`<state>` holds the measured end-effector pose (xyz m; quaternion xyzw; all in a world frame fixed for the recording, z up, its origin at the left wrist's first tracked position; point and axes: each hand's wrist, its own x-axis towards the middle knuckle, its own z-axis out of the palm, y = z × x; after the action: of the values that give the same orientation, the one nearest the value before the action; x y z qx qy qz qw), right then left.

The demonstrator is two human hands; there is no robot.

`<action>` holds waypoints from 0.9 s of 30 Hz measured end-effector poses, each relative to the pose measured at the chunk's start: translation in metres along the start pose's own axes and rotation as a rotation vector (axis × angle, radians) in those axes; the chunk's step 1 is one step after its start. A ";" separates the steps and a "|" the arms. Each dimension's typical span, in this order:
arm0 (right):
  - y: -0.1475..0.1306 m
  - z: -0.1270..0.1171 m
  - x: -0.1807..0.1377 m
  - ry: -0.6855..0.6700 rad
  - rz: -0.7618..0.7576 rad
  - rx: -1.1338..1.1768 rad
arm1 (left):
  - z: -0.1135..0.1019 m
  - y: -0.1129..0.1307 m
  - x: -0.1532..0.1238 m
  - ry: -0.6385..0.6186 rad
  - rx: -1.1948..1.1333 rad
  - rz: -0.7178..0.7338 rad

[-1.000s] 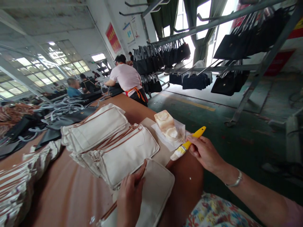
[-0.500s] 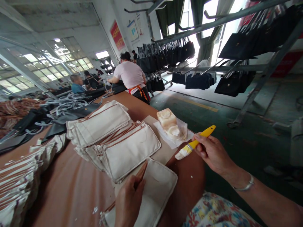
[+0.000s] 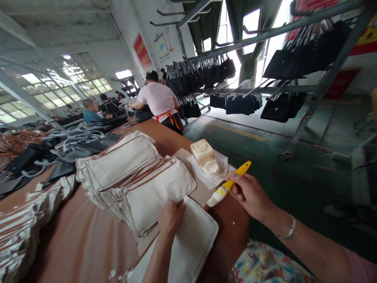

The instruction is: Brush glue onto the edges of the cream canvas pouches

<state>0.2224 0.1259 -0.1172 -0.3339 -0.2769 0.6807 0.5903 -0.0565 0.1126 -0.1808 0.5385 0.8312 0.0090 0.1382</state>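
My right hand (image 3: 250, 194) is closed round a yellow-handled brush (image 3: 228, 184), whose pale bristles point down-left over the table edge. My left hand (image 3: 170, 217) rests with bent fingers on the far edge of a cream fabric pouch (image 3: 191, 239) with brown piping, lying flat in front of me. Just beyond it stands a fanned stack of the same pouches (image 3: 141, 181). A pale waxy block (image 3: 206, 157) sits on white paper right above the brush.
More pouches are heaped at the left edge (image 3: 20, 232). Dark bags and grey straps (image 3: 73, 145) cover the far table. A person in a pink top (image 3: 159, 100) bends over the table end. Racks of black bags (image 3: 282, 106) stand on the green floor at right.
My left hand slid forward along the pouch to its far edge. My right hand with the brush drifted slightly left and nearer the pouch.
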 end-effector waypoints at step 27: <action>0.022 0.031 0.019 -0.215 -0.500 -0.783 | -0.025 0.013 -0.085 -0.246 -0.916 0.173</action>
<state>0.1834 0.1423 -0.1172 -0.3819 -0.6441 0.3928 0.5339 -0.0185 0.0448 -0.1364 0.4866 0.6714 0.3218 0.4571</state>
